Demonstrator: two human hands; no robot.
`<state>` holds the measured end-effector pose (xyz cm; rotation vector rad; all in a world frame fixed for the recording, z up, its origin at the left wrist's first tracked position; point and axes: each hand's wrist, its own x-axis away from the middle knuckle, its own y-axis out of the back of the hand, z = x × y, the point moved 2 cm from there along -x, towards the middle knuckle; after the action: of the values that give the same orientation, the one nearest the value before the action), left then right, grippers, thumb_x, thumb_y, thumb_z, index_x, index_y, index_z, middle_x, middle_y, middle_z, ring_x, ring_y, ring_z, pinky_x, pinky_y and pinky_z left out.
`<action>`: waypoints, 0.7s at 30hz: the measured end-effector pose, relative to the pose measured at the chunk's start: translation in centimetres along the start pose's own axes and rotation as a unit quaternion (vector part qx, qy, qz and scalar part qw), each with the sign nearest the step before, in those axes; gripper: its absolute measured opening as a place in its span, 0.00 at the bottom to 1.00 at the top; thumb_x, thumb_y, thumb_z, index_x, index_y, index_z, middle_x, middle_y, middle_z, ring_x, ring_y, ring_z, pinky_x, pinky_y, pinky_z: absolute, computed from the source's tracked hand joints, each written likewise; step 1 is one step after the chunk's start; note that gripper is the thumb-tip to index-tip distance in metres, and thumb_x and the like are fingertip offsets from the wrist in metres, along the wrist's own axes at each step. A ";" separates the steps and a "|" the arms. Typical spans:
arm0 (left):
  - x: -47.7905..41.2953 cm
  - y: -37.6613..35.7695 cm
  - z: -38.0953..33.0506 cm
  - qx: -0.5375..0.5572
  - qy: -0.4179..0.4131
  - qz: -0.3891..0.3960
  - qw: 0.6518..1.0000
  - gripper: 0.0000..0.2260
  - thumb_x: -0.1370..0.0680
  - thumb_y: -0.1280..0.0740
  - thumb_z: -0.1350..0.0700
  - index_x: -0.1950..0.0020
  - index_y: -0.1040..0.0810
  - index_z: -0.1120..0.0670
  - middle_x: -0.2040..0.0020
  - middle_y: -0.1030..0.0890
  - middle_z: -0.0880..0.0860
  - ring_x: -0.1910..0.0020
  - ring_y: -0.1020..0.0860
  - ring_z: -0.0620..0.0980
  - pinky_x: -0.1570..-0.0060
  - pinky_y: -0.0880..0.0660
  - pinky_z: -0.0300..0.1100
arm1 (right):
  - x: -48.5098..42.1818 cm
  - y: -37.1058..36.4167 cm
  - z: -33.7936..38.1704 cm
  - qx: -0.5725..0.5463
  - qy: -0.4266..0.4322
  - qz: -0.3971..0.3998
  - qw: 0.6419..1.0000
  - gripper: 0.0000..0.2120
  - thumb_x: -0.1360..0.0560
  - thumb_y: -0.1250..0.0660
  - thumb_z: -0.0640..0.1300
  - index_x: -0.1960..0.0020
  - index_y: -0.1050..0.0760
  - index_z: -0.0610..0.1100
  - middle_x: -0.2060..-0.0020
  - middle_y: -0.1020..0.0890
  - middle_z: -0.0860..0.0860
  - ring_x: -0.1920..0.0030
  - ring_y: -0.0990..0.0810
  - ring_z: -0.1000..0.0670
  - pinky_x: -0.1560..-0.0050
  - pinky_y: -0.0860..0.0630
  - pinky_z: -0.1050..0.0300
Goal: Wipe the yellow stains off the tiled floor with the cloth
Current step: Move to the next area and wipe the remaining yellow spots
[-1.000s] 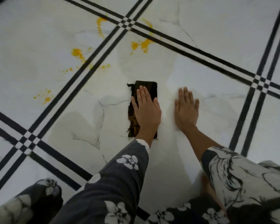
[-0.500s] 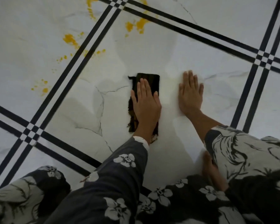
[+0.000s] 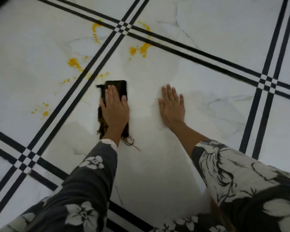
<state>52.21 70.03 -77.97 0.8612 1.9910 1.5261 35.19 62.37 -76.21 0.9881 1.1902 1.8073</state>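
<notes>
A dark folded cloth point(image 3: 118, 87) lies flat on the white marble tiled floor point(image 3: 157, 164). My left hand point(image 3: 115, 109) presses palm-down on it, fingers together, covering its middle; frayed threads stick out near my wrist. My right hand point(image 3: 172, 106) rests flat on the bare tile to the right of the cloth, fingers spread. Yellow stains lie beyond the cloth: a blotch point(image 3: 141, 48) ahead, small spots point(image 3: 104, 75) just past the cloth's far edge, a smear point(image 3: 74, 63) to the left across the black lines, drips point(image 3: 44, 112) further left and a streak point(image 3: 95, 30) at the far left.
Black double lines point(image 3: 84, 84) cross the floor and meet at a junction point(image 3: 123, 27) beyond the stains. My floral sleeves point(image 3: 84, 190) and clothing point(image 3: 249, 190) fill the bottom of the view.
My left hand has pushed the cloth forward and left, close to the yellow spots by the black lines. My right hand stays flat on the tile, now further from the cloth.
</notes>
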 end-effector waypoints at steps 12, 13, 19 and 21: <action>-6.6 2.5 8.9 -0.043 0.106 -0.014 0.993 0.27 0.18 0.55 0.46 0.23 0.53 0.58 0.22 0.50 0.54 0.23 0.51 0.49 0.26 0.57 0.49 | -7.1 -2.0 11.5 -0.007 0.153 -0.020 0.988 0.30 0.23 0.67 0.56 0.23 0.54 0.48 0.23 0.50 0.52 0.23 0.52 0.51 0.25 0.59 0.51; -6.1 2.8 8.9 -0.049 0.077 -0.018 0.996 0.28 0.19 0.58 0.45 0.23 0.53 0.58 0.22 0.49 0.54 0.23 0.50 0.49 0.26 0.57 0.49 | -7.7 -2.5 13.2 -0.012 0.169 -0.023 0.985 0.33 0.26 0.70 0.57 0.23 0.53 0.48 0.23 0.50 0.52 0.23 0.52 0.51 0.25 0.59 0.51; -4.9 5.3 18.0 -0.016 0.219 -0.081 0.972 0.26 0.19 0.49 0.48 0.24 0.47 0.59 0.23 0.43 0.56 0.24 0.45 0.52 0.26 0.52 0.49 | -9.3 -5.0 18.0 0.012 0.165 -0.024 0.986 0.32 0.25 0.69 0.57 0.23 0.56 0.48 0.23 0.53 0.51 0.23 0.54 0.50 0.26 0.61 0.49; -6.6 5.7 20.4 -0.018 0.310 -0.085 0.947 0.27 0.18 0.51 0.48 0.23 0.50 0.60 0.22 0.47 0.57 0.24 0.48 0.52 0.26 0.55 0.51 | -9.5 -5.5 17.9 0.021 0.162 -0.040 0.986 0.33 0.26 0.69 0.57 0.23 0.54 0.48 0.23 0.52 0.51 0.23 0.52 0.49 0.26 0.59 0.48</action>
<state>72.19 79.65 -77.75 0.1788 2.3698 1.8779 56.08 62.14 -78.44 0.6722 1.4467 1.9342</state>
